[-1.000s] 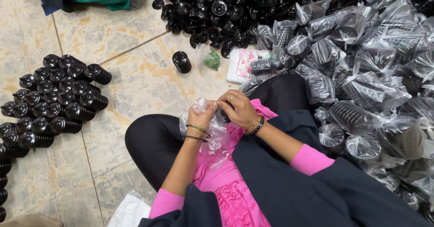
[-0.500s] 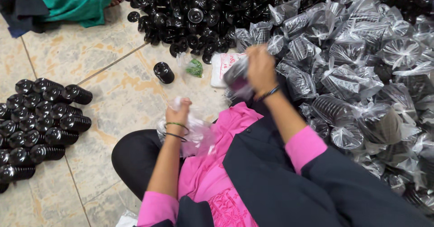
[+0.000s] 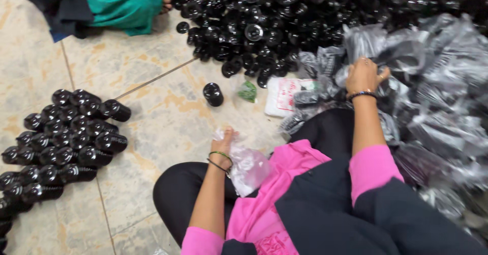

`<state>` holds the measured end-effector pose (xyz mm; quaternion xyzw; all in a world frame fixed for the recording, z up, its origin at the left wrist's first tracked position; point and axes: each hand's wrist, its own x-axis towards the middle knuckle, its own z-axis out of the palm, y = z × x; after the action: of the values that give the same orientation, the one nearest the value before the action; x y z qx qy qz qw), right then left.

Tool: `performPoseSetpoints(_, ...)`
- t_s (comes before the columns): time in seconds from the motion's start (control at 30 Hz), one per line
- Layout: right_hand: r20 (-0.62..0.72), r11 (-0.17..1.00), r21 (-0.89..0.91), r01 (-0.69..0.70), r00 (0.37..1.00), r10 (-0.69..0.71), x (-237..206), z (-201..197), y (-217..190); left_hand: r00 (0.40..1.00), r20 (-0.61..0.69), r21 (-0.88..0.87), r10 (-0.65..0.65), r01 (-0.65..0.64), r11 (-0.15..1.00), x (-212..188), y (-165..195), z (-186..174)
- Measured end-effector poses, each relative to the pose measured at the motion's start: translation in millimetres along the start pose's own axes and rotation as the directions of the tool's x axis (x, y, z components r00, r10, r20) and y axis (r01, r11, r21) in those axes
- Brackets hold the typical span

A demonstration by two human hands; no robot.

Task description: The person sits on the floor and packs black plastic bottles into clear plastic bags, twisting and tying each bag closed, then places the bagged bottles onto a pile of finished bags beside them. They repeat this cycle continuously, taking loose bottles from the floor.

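Note:
I sit on a tiled floor with my legs folded. My left hand (image 3: pixel 222 144), with bangles on the wrist, rests by my knee and grips a bunch of clear plastic bags (image 3: pixel 248 167) lying in my lap. My right hand (image 3: pixel 364 75) is stretched forward onto the heap of bagged black parts (image 3: pixel 437 107) at the right, fingers pressed on the plastic wrapping; whether it grips one I cannot tell. A single loose black cap (image 3: pixel 213 94) lies on the floor ahead of my left knee.
A big pile of loose black caps (image 3: pixel 284 16) fills the top. Rows of black caps (image 3: pixel 66 138) lie stacked at the left. A small green packet (image 3: pixel 247 91) and a white printed packet (image 3: pixel 284 95) lie on the tiles. Another person in teal cloth (image 3: pixel 124 3) sits top left.
My right hand left my lap, carried a bagged piece to the right-hand heap and now rests on that heap. My left hand stayed on the clear bags.

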<state>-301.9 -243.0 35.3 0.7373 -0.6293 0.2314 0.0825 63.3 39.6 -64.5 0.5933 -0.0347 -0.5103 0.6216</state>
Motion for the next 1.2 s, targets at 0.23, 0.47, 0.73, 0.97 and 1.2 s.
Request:
performPoseSetpoints(0.23, -0.046, 0.822, 0.275, 0.498, 0.861, -0.506, -3, 33, -198, 0.984, 0.067, 0.202, 0.167, -0.178, 0.963, 14, -23, 19)
performPoseSetpoints(0.47, 0.166, 0.604, 0.559, 0.568, 0.637, -0.753, -54, 58, -376, 0.964, -0.221, 0.373, 0.150, -0.059, 0.926, 14, -15, 10)
performPoseSetpoints(0.73, 0.334, 0.708, 0.443, 0.549, 0.632, -0.699, -125, 54, -295, 0.992, -0.097, -0.011, 0.086, -0.088, 0.996, 11, 0, 20)
performPoseSetpoints(0.97, 0.301, 0.520, 0.849, 0.090, 0.727, -0.617, -129, 23, -192, 0.944, -0.078, 0.172, 0.321, -0.304, 0.937, -23, 23, 39)
performPoseSetpoints(1.2, 0.504, 0.074, 0.772, -0.631, 0.538, -0.676, -155, -27, -187, 0.883, 0.070, 0.244, 0.465, -0.467, 0.850, -86, 37, 58)
